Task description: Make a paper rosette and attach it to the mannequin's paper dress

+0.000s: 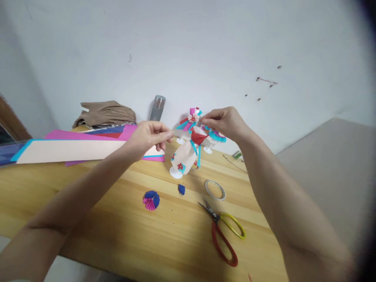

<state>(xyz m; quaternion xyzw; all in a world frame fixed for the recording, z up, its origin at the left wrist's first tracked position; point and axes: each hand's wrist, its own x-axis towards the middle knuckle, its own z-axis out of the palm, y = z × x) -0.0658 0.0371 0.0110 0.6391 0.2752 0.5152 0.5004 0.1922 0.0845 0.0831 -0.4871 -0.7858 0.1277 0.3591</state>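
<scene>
"While the left hand point(151, 137) pinches thumb to finger, the right hand point(225, 121)?"

"Fingertips together; whether either grips anything, cannot tell."

"Materials, shapes?"

"One cream paper figure with red top and blue strips point(185, 154), flower-patched, round white base. One pleated blue-and-pink paper rosette point(151, 200). One pair of metal scissors with red and yellow handles point(216, 216), blades parted. One pale ring-shaped roll point(223, 192)."

"Surface, room?"

"Light striped wooden table point(117, 231); long cream paper strip point(67, 152) over magenta sheets point(67, 135); crumpled brown cloth point(107, 112); grey bottle point(158, 109); pale marked wall point(190, 47)."

"Figure's place?"

"Between the hands, slightly lower in view, nearer the right fingertips; contact unclear."
</scene>
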